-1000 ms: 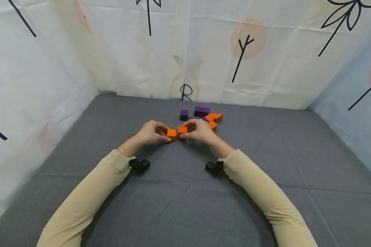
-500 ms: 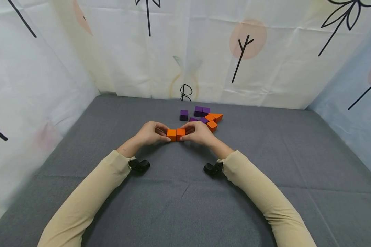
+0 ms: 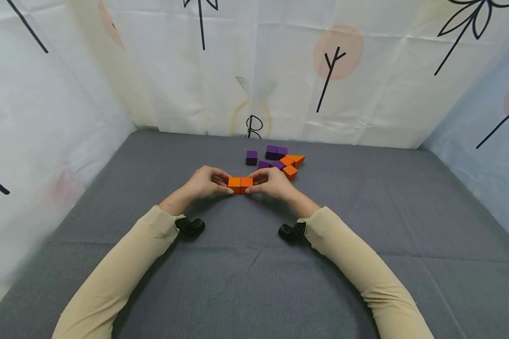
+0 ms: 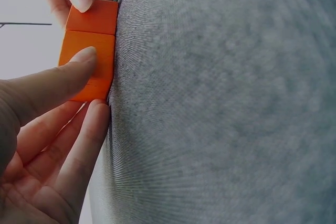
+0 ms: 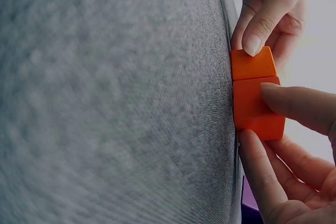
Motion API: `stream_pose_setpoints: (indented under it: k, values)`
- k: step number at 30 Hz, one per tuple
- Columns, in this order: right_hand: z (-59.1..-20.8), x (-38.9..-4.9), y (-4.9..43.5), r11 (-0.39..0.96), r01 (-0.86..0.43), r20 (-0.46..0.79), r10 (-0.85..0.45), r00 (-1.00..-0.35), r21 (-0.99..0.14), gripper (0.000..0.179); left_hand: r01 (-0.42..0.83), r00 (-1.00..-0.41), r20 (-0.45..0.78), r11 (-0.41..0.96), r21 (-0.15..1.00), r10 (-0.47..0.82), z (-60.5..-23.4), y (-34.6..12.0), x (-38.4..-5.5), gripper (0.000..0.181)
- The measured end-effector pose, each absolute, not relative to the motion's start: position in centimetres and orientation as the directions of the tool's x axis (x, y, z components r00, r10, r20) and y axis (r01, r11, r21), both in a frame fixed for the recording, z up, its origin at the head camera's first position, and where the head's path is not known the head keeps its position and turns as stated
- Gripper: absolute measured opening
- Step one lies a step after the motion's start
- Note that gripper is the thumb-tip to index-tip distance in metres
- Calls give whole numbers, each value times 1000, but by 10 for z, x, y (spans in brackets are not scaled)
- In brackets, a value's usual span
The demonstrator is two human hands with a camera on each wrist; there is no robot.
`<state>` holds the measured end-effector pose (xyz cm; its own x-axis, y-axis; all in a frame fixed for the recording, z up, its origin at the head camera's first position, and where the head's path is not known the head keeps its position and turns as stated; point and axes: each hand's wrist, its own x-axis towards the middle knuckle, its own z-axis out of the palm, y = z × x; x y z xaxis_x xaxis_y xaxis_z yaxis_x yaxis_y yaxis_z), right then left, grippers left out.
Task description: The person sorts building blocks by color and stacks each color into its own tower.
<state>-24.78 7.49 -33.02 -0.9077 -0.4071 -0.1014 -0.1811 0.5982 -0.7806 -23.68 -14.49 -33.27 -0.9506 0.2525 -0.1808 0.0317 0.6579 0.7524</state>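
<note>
Two orange cubes stand side by side on the grey cloth, their faces meeting. My left hand [image 3: 205, 182] pinches the left orange cube [image 3: 233, 185] between thumb and fingers. On the other side, my right hand [image 3: 273, 182] grips the right orange cube [image 3: 247, 185] the same way. In the left wrist view, the thumb lies across the near face of the left cube [image 4: 102, 80], with fingers at its outer side. From the right wrist, the right cube [image 5: 251, 100] shows flush against its neighbour, bottom at the cloth.
Behind the right hand lies a loose group: a purple cube [image 3: 251, 157], a pair of purple cubes [image 3: 271, 152], other purple blocks [image 3: 277, 165], an orange pointed block [image 3: 297, 160] and an orange block [image 3: 290, 172]. A patterned white curtain [image 3: 297, 94] rises at the table's back edge.
My right hand has moved left with its orange cube, closing the gap until it meets the left one. The left hand has stayed nearly still.
</note>
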Motion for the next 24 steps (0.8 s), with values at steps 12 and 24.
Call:
stream_pose_setpoints:
  k: [12, 24]
  values:
    - [-331, -248, 74, 596, -183, -100, -410, -906, -782, 44, 34, -951, -175, 651, 758, 254, -333, -145, -236, 44]
    - [-323, -246, 89, 492, -160, -64, -406, -911, -856, 46, 26, -953, -176, 647, 762, 247, -333, -146, -237, 46]
